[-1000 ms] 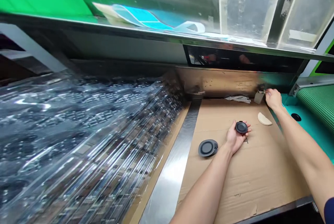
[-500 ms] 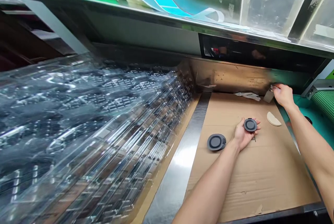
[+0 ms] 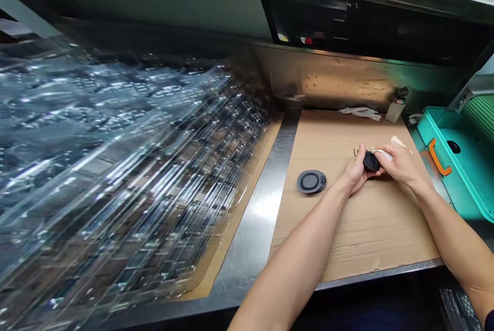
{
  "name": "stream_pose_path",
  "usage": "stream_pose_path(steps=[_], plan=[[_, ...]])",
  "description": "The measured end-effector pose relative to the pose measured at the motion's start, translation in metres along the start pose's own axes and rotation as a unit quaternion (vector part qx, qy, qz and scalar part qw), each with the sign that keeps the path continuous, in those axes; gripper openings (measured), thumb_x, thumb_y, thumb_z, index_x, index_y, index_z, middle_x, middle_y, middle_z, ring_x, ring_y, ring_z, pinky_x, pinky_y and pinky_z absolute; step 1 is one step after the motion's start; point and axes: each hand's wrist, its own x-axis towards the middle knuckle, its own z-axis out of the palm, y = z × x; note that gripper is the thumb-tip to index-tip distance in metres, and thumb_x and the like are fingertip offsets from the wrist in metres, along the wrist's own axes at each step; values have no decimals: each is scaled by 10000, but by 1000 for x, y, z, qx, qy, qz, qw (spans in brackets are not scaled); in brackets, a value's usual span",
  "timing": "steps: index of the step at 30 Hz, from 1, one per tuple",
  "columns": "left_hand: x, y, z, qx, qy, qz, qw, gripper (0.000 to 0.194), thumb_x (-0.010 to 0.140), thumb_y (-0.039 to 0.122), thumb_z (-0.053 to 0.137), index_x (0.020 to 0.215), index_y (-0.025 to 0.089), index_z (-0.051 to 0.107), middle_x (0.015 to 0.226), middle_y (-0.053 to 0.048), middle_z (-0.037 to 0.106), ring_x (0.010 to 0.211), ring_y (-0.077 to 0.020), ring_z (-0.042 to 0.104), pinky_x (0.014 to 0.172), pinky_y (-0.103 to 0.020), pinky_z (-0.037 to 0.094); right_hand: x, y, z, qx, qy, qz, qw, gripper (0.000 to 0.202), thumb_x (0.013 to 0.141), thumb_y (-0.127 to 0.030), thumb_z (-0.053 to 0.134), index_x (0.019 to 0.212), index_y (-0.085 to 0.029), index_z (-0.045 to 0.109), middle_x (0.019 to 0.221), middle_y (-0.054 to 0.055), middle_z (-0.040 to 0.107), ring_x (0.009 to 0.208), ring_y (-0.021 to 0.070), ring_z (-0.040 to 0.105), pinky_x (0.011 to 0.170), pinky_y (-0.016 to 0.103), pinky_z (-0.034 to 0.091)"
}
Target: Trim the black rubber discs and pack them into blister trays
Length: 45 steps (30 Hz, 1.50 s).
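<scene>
Over the cardboard sheet [image 3: 386, 228], my left hand [image 3: 357, 171] grips a small round black plastic part [image 3: 371, 161]. My right hand [image 3: 399, 164] meets it from the right, pinching a white cloth [image 3: 383, 154] against the part's edge. To the left of my hands lie dark grey round parts [image 3: 310, 181] with a ribbed tab, apparently stacked. Behind my right hand a cream-coloured pad [image 3: 397, 141] is partly hidden. A small bottle [image 3: 395, 109] stands at the back right of the cardboard, beside a crumpled white glove or cloth [image 3: 360, 112].
Clear plastic trays [image 3: 127, 176], stacked high, fill the left side. At right stands a teal bin [image 3: 473, 176] with an orange handle [image 3: 439, 158] and a black piece [image 3: 453, 146] inside. A metal panel [image 3: 347, 73] closes off the back.
My right hand has come from the bottle at the back to the part in my left hand and now holds a white cloth. The part has been tilted. The view has dipped lower.
</scene>
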Motion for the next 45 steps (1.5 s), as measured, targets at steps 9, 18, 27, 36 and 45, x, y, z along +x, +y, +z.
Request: stream_pose_path(steps=[9, 18, 27, 36, 45], plan=[[-2, -9, 2, 177, 19, 51, 983, 732, 913, 791, 473, 756, 112, 696, 615, -96, 673, 511, -156, 629, 512, -249, 508, -2, 8, -8, -67, -61, -23, 996, 262, 914, -277, 530, 900, -189, 776, 824, 68, 729, 768, 209, 618, 733, 319, 423], [-8, -10, 3, 247, 28, 74, 966, 731, 897, 802, 480, 735, 121, 688, 590, -101, 675, 503, -177, 643, 554, -282, 551, -2, 8, -3, -60, -62, -18, 996, 230, 867, -254, 553, 846, -184, 771, 792, 61, 720, 740, 197, 621, 716, 306, 423], [-10, -11, 5, 244, 47, 73, 966, 701, 892, 786, 518, 737, 123, 683, 585, -93, 675, 499, -176, 645, 548, -282, 552, -4, 7, 0, -54, -42, -17, 998, 222, 869, -257, 550, 773, -186, 737, 764, 56, 693, 690, 184, 579, 683, 307, 397], [-9, 5, 4, 41, 103, -19, 994, 666, 1079, 559, 276, 910, 65, 689, 720, -139, 735, 548, -158, 687, 512, -220, 555, -4, 4, -2, 7, 8, 9, 1000, 332, 937, -370, 552, 708, -186, 706, 684, 30, 648, 647, 154, 534, 643, 286, 360], [-9, 24, -6, -164, 100, -64, 979, 702, 1085, 525, 160, 1149, 2, 624, 972, -246, 751, 727, -202, 760, 580, -223, 603, -1, 32, -10, 24, 104, 178, 978, 326, 885, -481, 649, 818, -187, 773, 616, 7, 655, 601, 167, 592, 591, 269, 407]])
